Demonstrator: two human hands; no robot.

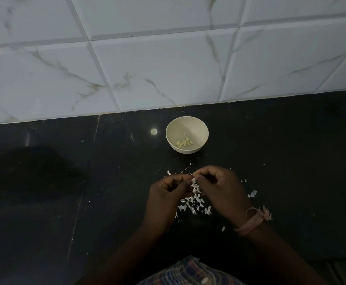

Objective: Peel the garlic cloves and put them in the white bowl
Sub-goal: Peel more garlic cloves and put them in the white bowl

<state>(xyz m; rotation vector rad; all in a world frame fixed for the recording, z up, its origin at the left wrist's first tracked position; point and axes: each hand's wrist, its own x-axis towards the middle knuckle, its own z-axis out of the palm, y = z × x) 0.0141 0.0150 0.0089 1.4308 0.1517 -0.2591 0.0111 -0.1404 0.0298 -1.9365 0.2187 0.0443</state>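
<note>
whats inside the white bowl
A small cluster of peeled garlic cloves lies at the bottom of the white bowl. The bowl's near wall hides whatever sits just behind it.

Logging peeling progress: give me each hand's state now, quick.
Left hand: fingers curled, pinching the small pale papery-skinned garlic clove.
Right hand: fingers curled, pinching the same clove's skin from the other side.

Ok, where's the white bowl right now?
In the head view the white bowl sits on the black counter, just right of centre, beyond both hands and the peel scraps, short of the tiled wall.
</note>
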